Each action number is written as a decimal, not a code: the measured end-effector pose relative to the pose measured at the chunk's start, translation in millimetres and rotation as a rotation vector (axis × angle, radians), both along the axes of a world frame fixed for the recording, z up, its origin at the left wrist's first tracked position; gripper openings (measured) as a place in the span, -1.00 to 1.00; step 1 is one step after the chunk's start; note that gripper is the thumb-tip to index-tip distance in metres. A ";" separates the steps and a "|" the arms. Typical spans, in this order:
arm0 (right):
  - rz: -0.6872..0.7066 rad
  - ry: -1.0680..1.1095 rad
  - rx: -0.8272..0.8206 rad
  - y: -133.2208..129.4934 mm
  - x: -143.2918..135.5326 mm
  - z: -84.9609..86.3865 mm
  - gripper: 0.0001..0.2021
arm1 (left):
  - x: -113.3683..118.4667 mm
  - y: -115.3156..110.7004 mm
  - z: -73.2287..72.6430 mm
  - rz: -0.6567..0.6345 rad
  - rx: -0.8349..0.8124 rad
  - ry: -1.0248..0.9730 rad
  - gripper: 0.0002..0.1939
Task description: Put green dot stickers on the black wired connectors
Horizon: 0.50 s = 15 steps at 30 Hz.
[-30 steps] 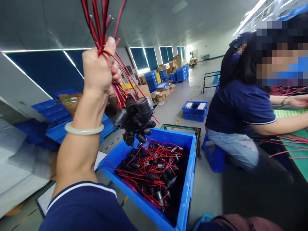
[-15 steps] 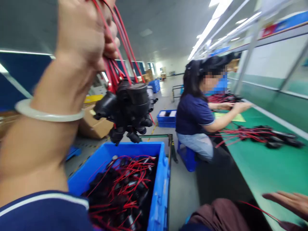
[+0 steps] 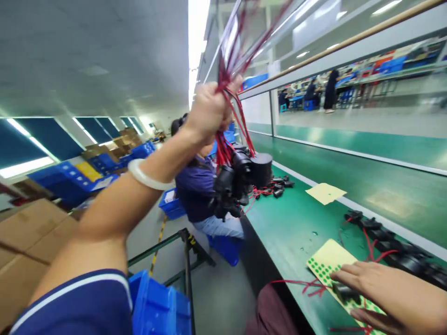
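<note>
My left hand [image 3: 213,109] is raised, closed round a bundle of red wires [image 3: 240,116]. Below it hangs a cluster of black cylindrical parts with short spouts [image 3: 240,179], attached to the wires. Low at the right, my right hand [image 3: 391,293] is over the green bench top with fingers extended. Between its fingers and thumb is one black cylindrical part [image 3: 345,292], its red wires trailing left. Under that part lies a cream sheet of green dot stickers [image 3: 330,258], partly covered by the hand.
A seated co-worker [image 3: 195,186] is beyond my left hand, along the bench [image 3: 289,223]. More black parts [image 3: 394,244] line the bench at right, near a cream sheet [image 3: 326,193]. Below my left arm stand a blue crate [image 3: 160,302] and a metal frame [image 3: 186,260]; cardboard boxes [image 3: 31,232] are left.
The view has turned right toward the bench. My left hand, still holding the bundle, has gone from above the crate of parts to beside the bench. More of my right hand now shows.
</note>
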State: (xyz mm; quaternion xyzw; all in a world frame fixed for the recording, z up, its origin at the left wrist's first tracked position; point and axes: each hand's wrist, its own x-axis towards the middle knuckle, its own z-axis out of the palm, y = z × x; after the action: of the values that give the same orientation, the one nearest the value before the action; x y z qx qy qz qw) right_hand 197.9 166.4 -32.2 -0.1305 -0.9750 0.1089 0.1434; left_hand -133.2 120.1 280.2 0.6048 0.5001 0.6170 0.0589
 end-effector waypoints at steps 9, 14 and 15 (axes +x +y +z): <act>-0.297 -0.142 -0.118 63.7 -18.3 20.4 -0.50 | 37.5 193.5 -137.5 -0.320 -0.032 -0.161 -0.43; -0.482 -0.121 -0.102 125.7 -52.0 -1.4 -0.35 | 46.8 239.7 -206.8 -0.336 -0.058 -0.071 -0.47; -0.510 -0.127 -0.106 134.9 -58.4 -7.9 -0.33 | 45.3 243.5 -217.7 -0.342 -0.066 -0.034 -0.51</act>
State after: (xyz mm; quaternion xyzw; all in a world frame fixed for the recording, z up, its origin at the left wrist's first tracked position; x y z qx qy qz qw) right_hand 139.5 301.3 -40.1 -0.3857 -0.9106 0.1117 0.0979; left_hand -87.9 363.6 62.4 0.6683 0.4089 0.5914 0.1911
